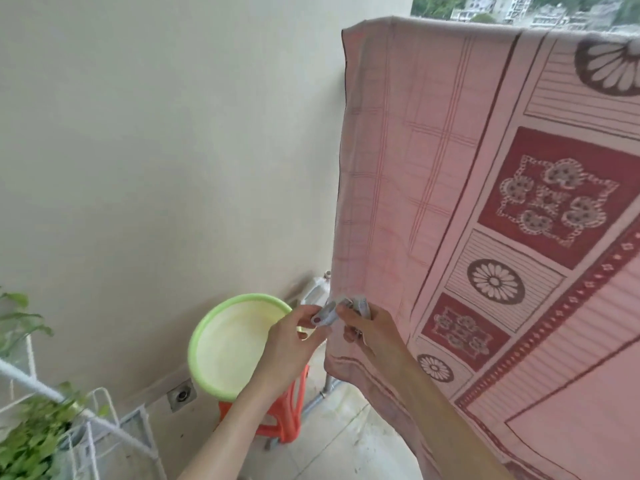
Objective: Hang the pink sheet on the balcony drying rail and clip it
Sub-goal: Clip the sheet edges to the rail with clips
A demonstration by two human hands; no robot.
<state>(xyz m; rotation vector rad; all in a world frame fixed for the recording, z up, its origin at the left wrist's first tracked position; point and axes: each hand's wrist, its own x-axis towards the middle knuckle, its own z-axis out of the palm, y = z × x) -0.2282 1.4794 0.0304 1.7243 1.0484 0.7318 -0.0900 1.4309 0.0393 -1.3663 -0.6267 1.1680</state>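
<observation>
1. The pink sheet (450, 188) is already draped over the balcony drying rail (571, 27). It hangs down flat, with its left edge near the cream wall (156, 150) and its patterned face turned towards the camera. The rail itself is hidden under the top fold, so only the ridge it makes in the cloth can be seen.

2. Hanging looks done, judging from how the cloth lies. Clipping looks like the step in hand. No clip can be seen on the sheet along the visible stretch of the top fold (the right part runs out of the frame, so that end cannot be judged).

3. Both hands meet low down, just beside the sheet's lower left edge. The left hand (291, 344) pinches a pale grey clip (327, 315) between thumb and curled fingers (313, 311). The right hand (370, 330) has its fingers curled round a second grey piece (360, 304), probably another clip. Blur leaves it unclear whether the two pieces are joined or being pulled apart.

4. It is hard to tell whether either clip bites the sheet's edge here or is only held in front of it. I judge them not yet fastened.

5. What seems left is carrying the clips up to the top fold and fixing them over the rail.

6. Behind the hands a green basin (235, 344) sits on an orange stool (287, 424). A white wire rack (104, 424) with leafy plants (31, 441) stands at lower left.
</observation>
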